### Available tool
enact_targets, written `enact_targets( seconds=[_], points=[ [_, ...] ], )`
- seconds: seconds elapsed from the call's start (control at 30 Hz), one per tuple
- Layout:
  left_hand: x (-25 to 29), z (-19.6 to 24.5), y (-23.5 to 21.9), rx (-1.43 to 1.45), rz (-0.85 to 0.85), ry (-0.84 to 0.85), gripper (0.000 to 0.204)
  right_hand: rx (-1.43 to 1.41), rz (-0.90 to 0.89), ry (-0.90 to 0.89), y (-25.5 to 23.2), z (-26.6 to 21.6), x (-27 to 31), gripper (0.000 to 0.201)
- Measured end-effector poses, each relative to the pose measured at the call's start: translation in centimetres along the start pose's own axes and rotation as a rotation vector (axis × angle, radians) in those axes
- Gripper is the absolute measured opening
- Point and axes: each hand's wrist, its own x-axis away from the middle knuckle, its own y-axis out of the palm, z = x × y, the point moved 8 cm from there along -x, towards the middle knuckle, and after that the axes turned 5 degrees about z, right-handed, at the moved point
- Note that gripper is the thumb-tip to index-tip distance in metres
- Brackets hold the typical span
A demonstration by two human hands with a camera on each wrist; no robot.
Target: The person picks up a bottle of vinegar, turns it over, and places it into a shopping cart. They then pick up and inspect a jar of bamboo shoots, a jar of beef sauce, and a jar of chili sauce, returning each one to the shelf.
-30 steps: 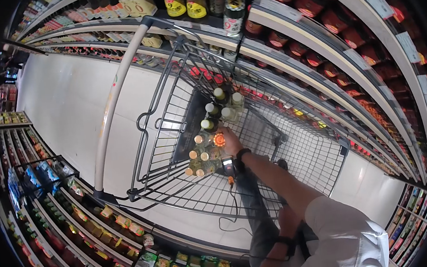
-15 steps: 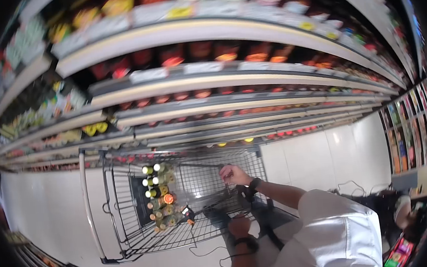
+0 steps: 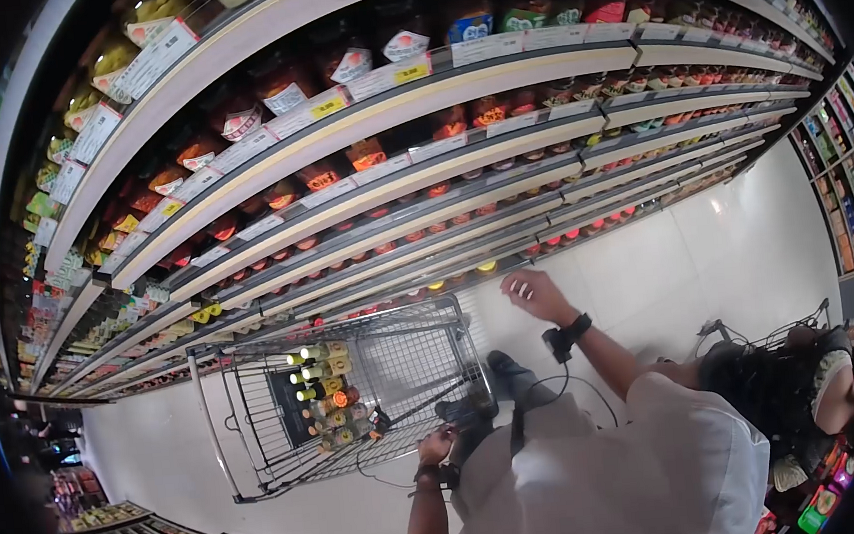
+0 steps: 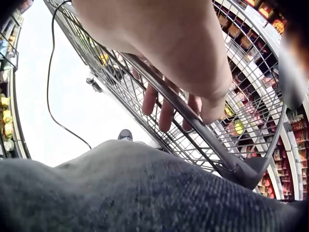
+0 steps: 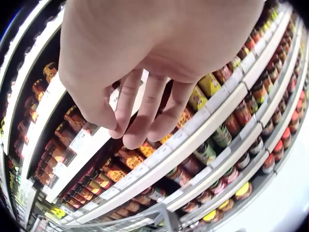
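Note:
A wire shopping cart [image 3: 249,422] stands in the aisle in the head view. Several bottles [image 3: 330,370] with pale caps, one bottle with an orange cap [image 3: 339,399], and a small dark device with orange parts [image 3: 377,424] are inside it. My left hand [image 3: 436,445] is at the cart's near corner; in the left wrist view its fingers [image 4: 166,113] curl over the cart's dark top rail [image 4: 186,108]. Past the cart's front end, my right hand [image 3: 539,293] hangs in the air with loosely bent fingers, holding nothing. Shelves of jars [image 5: 130,157] lie beyond it in the right wrist view.
Long shelves [image 3: 383,85] of jars and packets curve along the far side. Another person in dark clothing [image 3: 778,390] is at the right. Cables [image 3: 598,394] run from the wrist straps. More shelving [image 3: 848,194] stands at the far right, and pale floor [image 3: 647,260] stretches between.
My right hand has left the orange-capped bottle in the cart and swung right, out past the cart's front end. My left hand has come to the cart rail. The head view has turned right.

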Motion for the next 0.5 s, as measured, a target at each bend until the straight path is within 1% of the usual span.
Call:
enact_targets(
  seconds=[0.03,0.13,0.17,0.2,0.3,0.4,0.47,0.5],
  points=[
    [0.6,0.8,0.1,0.004,-0.08,-0.024,0.043,0.063,0.001,-0.062,-1.6,-0.9,-0.3,0.013],
    [1.8,2.5,-0.8,-0.038,-0.018,-0.037,0.042,0.249,-0.026,-0.299,-5.3,-4.7,-1.2,0.014],
    [2.1,2.8,-1.0,-0.035,-0.024,-0.062,0.043,0.305,-0.051,-0.348,-6.1,-5.3,-1.3,0.014],
    [2.0,2.4,-0.5,-0.029,-0.003,-0.063,0.044,0.362,-0.074,-0.399,-6.6,-6.2,-1.4,0.014],
    [1.1,1.0,0.8,-0.075,-0.038,-0.051,0.051,0.353,-0.245,-0.537,-6.2,-10.2,-0.4,0.015],
    [0.6,0.4,1.4,-0.062,-0.015,-0.053,0.048,0.209,-0.541,-0.476,-2.5,-10.9,3.1,0.015],
    [0.9,0.9,1.2,-0.057,0.008,-0.038,0.05,0.056,-0.621,-0.335,0.4,-11.1,6.1,0.013],
    [1.1,1.1,1.1,-0.055,0.017,-0.03,0.052,-0.015,-0.657,-0.248,2.1,-10.3,7.7,0.011]
  ],
)
